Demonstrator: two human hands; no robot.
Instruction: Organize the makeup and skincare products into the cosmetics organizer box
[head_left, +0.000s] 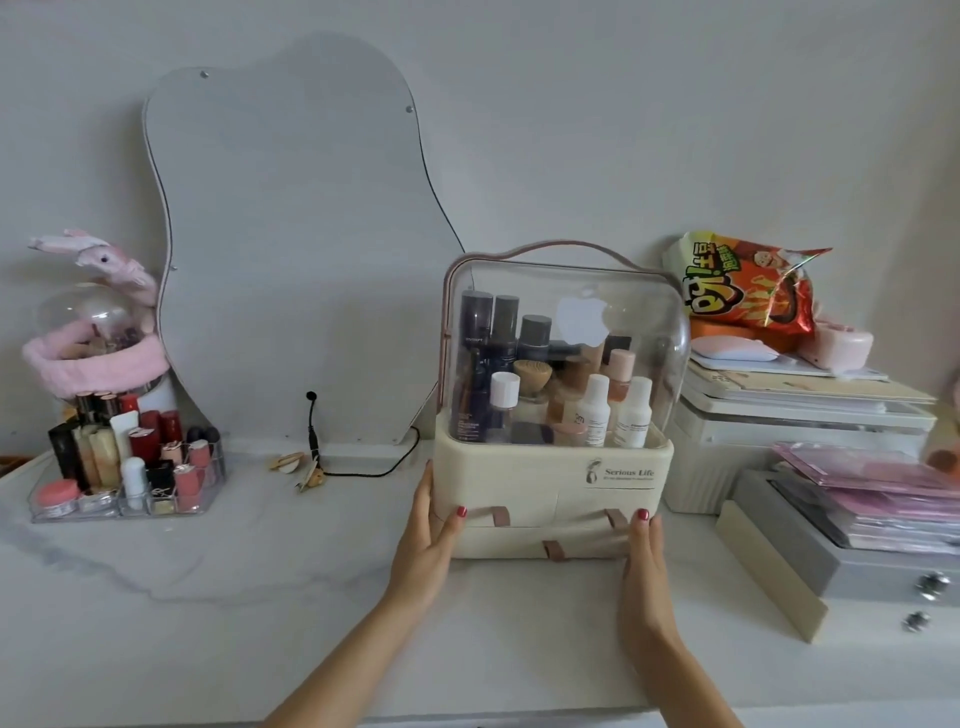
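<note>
Both hands flank the cosmetics organizer box (553, 488), mid-counter toward the back edge. Left hand (434, 525) lies flat w/ straight fingers along its left side; right hand (644, 545) presses the front-right corner, fingers extended, nothing clamped. Clear lid (566, 332) is down, bottles upright inside. Judgement: push low & even so nothing tips. Room: bare counter (208, 597) to the left & front; right side crowded by stacked boxes (800, 431); lipstick tray (124, 488) near left edge.
</note>
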